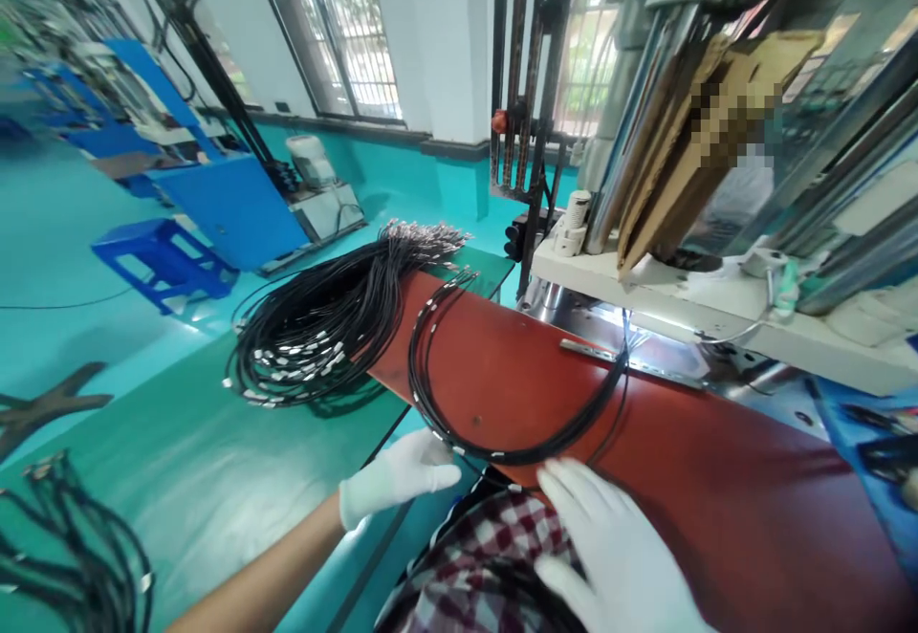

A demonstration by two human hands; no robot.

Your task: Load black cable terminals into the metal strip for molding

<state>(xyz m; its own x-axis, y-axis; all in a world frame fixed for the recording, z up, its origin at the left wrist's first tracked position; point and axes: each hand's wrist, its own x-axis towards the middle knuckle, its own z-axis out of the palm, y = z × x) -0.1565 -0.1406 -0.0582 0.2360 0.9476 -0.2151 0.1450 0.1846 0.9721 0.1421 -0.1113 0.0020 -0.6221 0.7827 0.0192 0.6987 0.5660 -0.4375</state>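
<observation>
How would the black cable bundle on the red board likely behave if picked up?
Probably flexible yet springy: the black cable bundle lies in a smooth, open curve on the red board. Lifted at one point, it may splay, since it looks loosely gathered in places. Rolling seems unlikely, as it lies mostly flat.

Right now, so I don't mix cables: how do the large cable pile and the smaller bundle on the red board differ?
The large cable pile is far thicker than the smaller bundle. The pile lies mostly on the green surface; the bundle lies on the red board. The pile is coiled, while the bundle makes an open curve. Both are black with white tags.
</observation>
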